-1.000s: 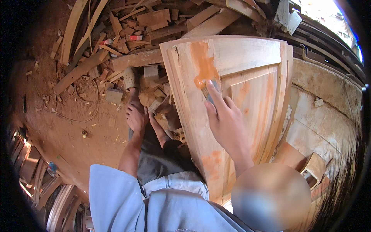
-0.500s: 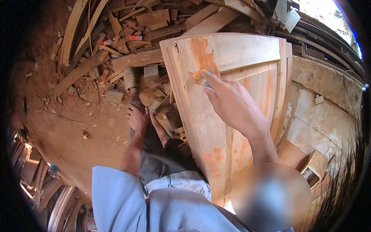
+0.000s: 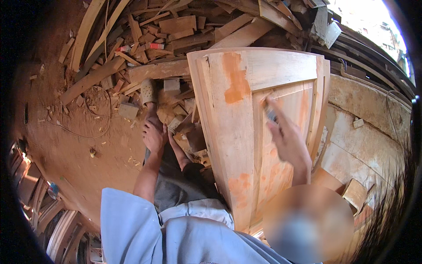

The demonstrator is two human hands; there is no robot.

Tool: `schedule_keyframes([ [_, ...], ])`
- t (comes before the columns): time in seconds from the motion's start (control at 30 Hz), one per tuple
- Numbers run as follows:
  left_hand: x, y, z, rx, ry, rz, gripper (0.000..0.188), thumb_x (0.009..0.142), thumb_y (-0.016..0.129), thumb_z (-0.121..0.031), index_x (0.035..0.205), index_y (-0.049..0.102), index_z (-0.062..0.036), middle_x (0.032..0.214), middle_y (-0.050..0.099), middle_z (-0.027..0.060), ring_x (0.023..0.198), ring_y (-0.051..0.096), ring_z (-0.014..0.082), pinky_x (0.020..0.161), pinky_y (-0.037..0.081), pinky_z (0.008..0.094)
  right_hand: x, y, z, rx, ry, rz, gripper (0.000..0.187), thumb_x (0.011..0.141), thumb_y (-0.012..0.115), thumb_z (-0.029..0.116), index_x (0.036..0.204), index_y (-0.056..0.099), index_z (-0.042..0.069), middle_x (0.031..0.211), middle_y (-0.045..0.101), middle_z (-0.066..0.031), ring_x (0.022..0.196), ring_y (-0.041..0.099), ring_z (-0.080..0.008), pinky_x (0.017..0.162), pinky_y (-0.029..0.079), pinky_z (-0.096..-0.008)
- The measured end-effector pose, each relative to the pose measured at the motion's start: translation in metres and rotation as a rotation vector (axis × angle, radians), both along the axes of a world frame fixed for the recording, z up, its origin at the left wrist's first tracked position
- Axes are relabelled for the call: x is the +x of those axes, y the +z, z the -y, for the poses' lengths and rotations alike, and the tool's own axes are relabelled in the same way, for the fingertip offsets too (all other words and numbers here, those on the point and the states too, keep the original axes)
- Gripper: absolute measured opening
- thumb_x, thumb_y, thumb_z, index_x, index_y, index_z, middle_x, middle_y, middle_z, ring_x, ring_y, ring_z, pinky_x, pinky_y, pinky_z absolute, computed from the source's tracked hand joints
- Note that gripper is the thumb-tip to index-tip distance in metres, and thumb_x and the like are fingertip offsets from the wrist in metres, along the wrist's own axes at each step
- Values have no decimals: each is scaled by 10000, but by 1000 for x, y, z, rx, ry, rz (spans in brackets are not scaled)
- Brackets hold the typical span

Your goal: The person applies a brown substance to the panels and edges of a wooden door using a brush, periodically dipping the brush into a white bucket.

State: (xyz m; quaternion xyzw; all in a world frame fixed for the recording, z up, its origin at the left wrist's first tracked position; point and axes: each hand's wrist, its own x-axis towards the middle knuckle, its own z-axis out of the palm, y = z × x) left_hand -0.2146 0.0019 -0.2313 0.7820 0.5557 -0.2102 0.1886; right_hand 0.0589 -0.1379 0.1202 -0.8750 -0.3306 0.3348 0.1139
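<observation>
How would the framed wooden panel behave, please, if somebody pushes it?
The wooden panel is probably stiff, because wide boards frame it. It likely feels heavy, being broad and wooden. The orange patch might be slippery if wet; wetness is unclear.

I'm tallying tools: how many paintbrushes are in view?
1: the paintbrush, blurred, in the right hand over the wooden panel door. Others could be hidden in the scrap-wood pile.
</observation>
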Motion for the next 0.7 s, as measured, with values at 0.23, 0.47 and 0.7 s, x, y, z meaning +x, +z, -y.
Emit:
schedule_keyframes([
  [0.23,-12,-4,0,5,21,42,773,797,735,-503,1280,437,23,1178,584,235,1064,624,416,873,537,480,61,-38,0,103,-168,90,337,1035,514,191,1359,490,99,1121,647,-215,924,627,-365,840,507,-394],
  [0.47,-8,-2,0,-55,43,19,780,812,710,-513,1289,434,39,1183,581,247,1079,614,427,893,527,490,99,-34,-31,-84,-57,63,285,1009,557,288,939,621,20,761,631,-177,697,571,-338,755,473,-377],
  [0.7,-11,-7,3,-40,40,19,808,812,704,-529,1314,424,40,1181,577,235,1089,609,420,887,527,487,111,-38,-56,-181,219,301,464,920,639,515,851,658,56,753,657,-116,731,628,-321,873,407,-408],
])
